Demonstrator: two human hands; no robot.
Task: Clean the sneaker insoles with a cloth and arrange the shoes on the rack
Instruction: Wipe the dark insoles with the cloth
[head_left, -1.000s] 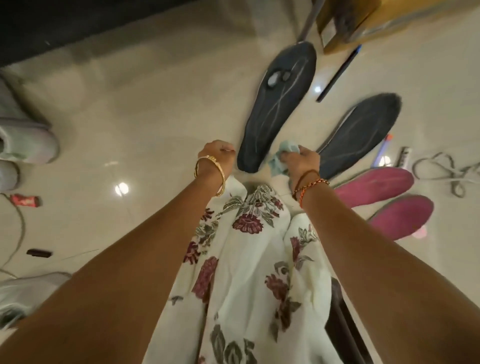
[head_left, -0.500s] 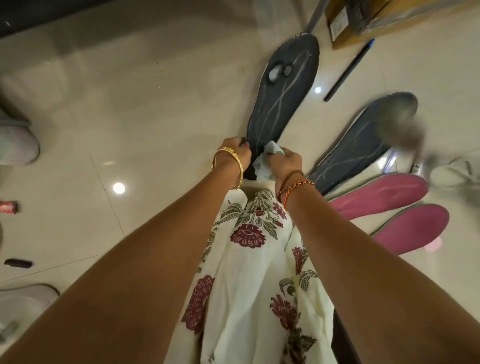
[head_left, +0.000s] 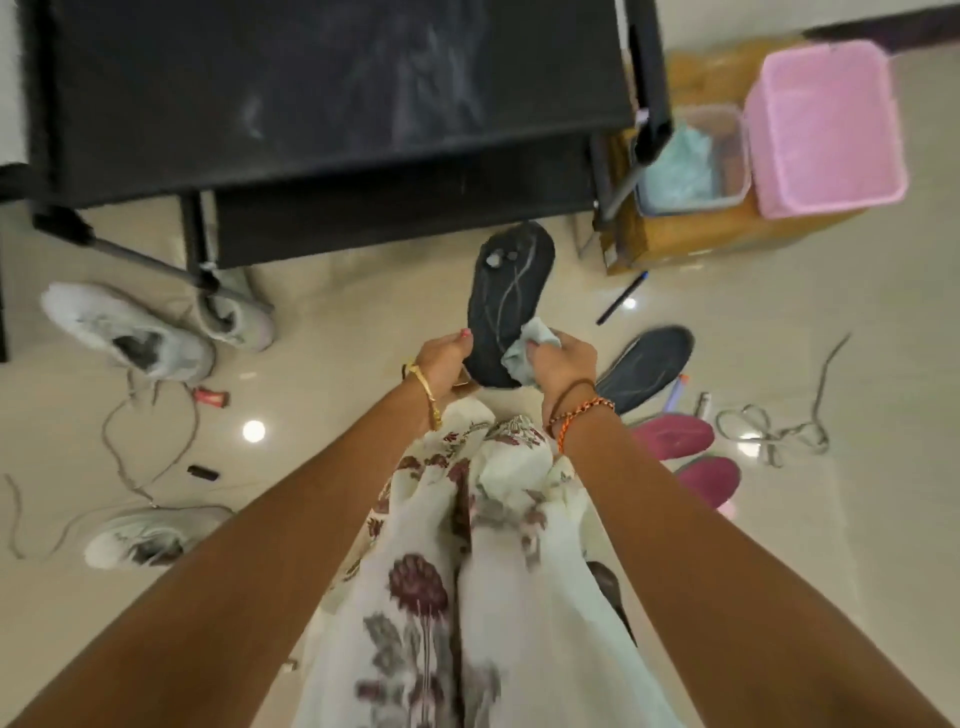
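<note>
So your view has swung up since a moment ago: the black rack (head_left: 332, 93) and the pink basket (head_left: 826, 130) are in shot now, and the dark insole (head_left: 506, 306) has come up off the floor into your hands. Nearest you, your floral dress (head_left: 467, 597) fills the bottom between both arms. Your left hand (head_left: 441, 358) has its fingers curled round the heel end of that insole, thumb on top. Your right hand (head_left: 569, 364) pinches the pale cloth (head_left: 530, 348) and presses it against the insole's near edge. Just right of that, the second dark insole (head_left: 644, 364) lies on the floor, with two pink insoles (head_left: 675, 436) beside it, closer to you. Off to your left, grey sneakers (head_left: 124, 327) and loose laces (head_left: 124, 447) sit scattered. Farther right, a clear tub (head_left: 691, 161) holds more cloth.
</note>
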